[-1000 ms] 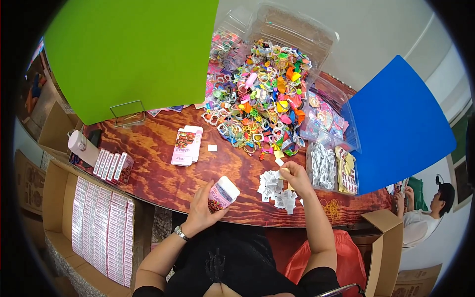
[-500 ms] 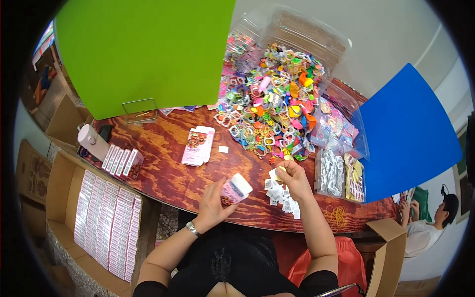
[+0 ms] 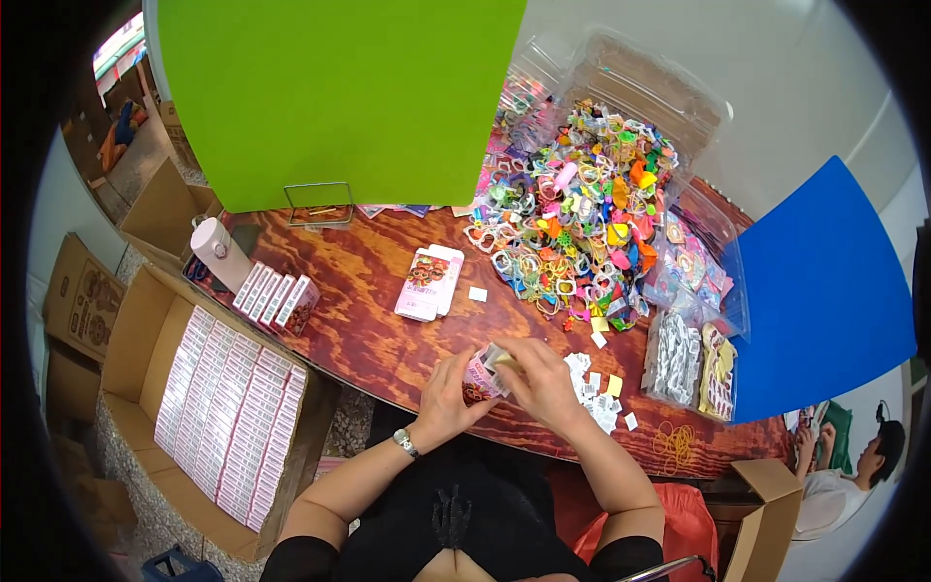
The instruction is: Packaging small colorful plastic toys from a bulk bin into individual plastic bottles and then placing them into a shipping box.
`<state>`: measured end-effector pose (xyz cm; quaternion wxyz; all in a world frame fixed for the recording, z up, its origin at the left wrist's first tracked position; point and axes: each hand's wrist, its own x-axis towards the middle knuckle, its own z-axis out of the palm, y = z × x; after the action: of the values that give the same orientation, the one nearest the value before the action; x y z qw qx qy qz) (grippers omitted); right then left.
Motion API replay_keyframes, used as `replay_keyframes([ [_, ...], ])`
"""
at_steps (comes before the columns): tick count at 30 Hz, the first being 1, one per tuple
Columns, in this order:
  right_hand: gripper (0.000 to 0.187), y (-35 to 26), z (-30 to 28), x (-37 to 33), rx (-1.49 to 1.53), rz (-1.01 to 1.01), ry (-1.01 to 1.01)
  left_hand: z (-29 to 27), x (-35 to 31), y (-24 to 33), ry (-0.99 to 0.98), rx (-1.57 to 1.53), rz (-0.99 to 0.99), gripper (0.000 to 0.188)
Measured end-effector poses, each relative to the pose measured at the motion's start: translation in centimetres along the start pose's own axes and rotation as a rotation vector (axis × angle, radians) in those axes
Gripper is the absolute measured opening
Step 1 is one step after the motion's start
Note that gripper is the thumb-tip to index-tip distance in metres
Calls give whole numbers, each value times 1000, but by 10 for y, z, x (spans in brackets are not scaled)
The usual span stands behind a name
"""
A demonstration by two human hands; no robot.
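Observation:
My left hand (image 3: 446, 396) is wrapped around a small pink printed carton (image 3: 477, 386), tilted, with its top end uncovered. Over that end my right hand (image 3: 539, 384) pinches a small pale paper slip (image 3: 502, 359), partly hidden by the fingers. Right of the right hand lies a loose pile of small white slips (image 3: 599, 407), with a yellow slip (image 3: 614, 386) among them. Farther back, a flattish pink carton (image 3: 427, 283) rests on the table, and a single white slip (image 3: 477, 294) lies beside it.
A heap of colourful trinkets (image 3: 582, 213) spreads before clear plastic bins (image 3: 655, 82). Several upright pink cartons (image 3: 276, 296) stand left, near a pink bottle (image 3: 221, 254). A cardboard box (image 3: 141, 441) of packed cartons sits lower left. Yellow rubber bands (image 3: 672, 443) lie right; another person (image 3: 844, 475) sits beyond.
My right hand has moved left from the slip pile to the carton's open end, carrying a slip. The left hand still grips the carton. The view has shifted, so the table appears farther right.

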<state>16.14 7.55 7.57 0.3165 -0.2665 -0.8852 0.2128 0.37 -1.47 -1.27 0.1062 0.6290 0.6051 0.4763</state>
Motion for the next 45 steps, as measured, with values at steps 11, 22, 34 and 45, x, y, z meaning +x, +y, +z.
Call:
replay_keyframes([
  [11, 39, 5, -3, -12, -136, -112, 61, -5, 2, 1, -10, -147, -134, 98],
  [22, 39, 1, 2, -14, -51, -115, 17, -11, 1, -1, 32, -11, 98, 105],
  [34, 35, 4, 17, -32, 66, -154, 135, -12, -1, -4, 76, -182, 109, 87],
  [45, 27, -18, 23, -28, 494, 330, 238, -15, -4, -10, 50, -114, 198, 84],
])
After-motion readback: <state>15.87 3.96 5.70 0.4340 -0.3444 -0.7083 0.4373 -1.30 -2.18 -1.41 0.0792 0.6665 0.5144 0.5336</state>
